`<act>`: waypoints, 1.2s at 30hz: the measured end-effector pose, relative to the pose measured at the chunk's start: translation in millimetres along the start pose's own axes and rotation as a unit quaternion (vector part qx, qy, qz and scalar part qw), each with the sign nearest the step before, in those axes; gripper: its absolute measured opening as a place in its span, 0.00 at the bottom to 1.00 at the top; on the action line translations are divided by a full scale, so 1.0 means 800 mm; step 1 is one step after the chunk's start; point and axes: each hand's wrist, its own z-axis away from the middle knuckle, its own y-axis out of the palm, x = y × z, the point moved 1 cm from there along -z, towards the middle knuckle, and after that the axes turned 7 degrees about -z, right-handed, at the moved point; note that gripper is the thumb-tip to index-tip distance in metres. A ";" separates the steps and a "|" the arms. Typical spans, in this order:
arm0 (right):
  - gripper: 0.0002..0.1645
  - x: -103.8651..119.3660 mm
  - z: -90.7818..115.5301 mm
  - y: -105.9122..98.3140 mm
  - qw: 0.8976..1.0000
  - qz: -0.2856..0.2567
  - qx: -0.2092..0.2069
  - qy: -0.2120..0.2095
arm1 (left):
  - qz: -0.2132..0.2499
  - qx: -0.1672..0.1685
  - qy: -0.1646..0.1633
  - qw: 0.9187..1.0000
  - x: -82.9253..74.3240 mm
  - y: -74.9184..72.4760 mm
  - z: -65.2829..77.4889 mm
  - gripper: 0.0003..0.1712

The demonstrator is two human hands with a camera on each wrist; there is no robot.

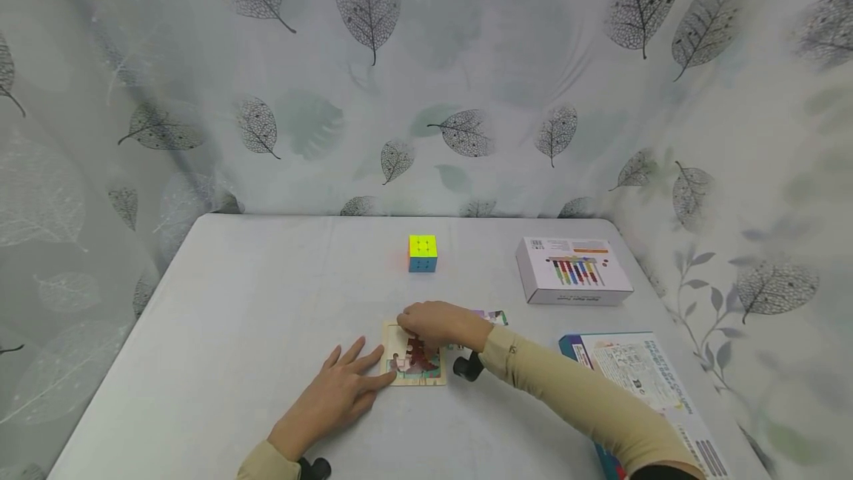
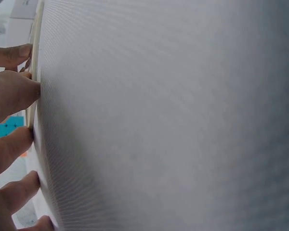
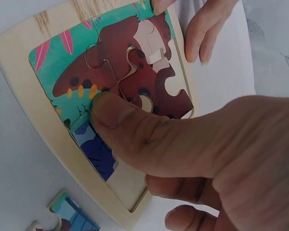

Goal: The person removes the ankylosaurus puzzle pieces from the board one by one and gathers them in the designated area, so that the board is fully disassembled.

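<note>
In the head view, the right hand (image 1: 441,324) is covering the puzzle board (image 1: 420,382) toward one o'clock and partly hiding loose pieces (image 1: 494,316) toward two. Toward three, the right sleeve (image 1: 576,400) is crossing the blue box (image 1: 643,369), whose near end is running off the bottom edge. Fine print on the white box (image 1: 576,272) is showing too small to read. In the right wrist view, the bottom edge is cropping a loose piece (image 3: 77,216) at seven o'clock.
</note>
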 end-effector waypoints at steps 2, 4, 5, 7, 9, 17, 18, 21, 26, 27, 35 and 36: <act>0.22 0.000 0.001 0.000 1.000 0.000 0.000 0.003 | 0.001 0.001 -0.001 1.000 0.000 0.000 0.000 0.20; 0.22 -0.001 0.001 0.001 1.000 -0.001 -0.001 0.005 | 0.001 0.002 -0.001 1.000 0.000 0.001 0.000 0.20; 0.22 -0.001 0.002 0.001 1.000 -0.001 -0.001 0.004 | 0.001 0.002 -0.001 1.000 0.000 0.001 0.000 0.20; 0.21 -0.001 0.003 0.000 1.000 -0.005 -0.001 0.002 | 0.000 0.003 -0.001 1.000 0.000 0.002 0.000 0.20; 0.20 -0.002 0.005 -0.001 1.000 -0.011 -0.001 -0.002 | -0.003 0.003 -0.002 1.000 0.000 0.002 0.001 0.20; 0.17 -0.004 0.015 -0.007 0.999 -0.028 -0.008 -0.027 | -0.010 -0.006 0.001 1.000 -0.001 0.002 0.001 0.19; 0.16 -0.004 0.016 -0.008 0.999 -0.030 -0.009 -0.032 | -0.009 -0.007 0.001 1.000 -0.001 0.002 0.001 0.19; 0.15 -0.004 0.018 -0.010 0.998 -0.041 -0.010 -0.044 | -0.007 -0.003 0.000 1.000 -0.001 0.002 0.001 0.19; 0.13 -0.004 0.021 -0.011 0.997 -0.056 -0.007 -0.059 | -0.002 0.011 -0.004 1.000 -0.001 0.003 0.000 0.20; 0.13 -0.004 0.022 -0.011 0.996 -0.058 -0.008 -0.060 | -0.001 0.012 -0.004 1.000 -0.001 0.003 0.000 0.20; 0.08 -0.018 0.035 -0.024 0.993 -0.076 -0.022 -0.084 | -0.008 0.009 -0.004 1.000 -0.002 -0.002 0.000 0.20; 0.08 -0.021 0.039 -0.027 0.993 -0.077 -0.024 -0.086 | -0.010 0.007 -0.002 1.000 -0.002 -0.001 0.000 0.20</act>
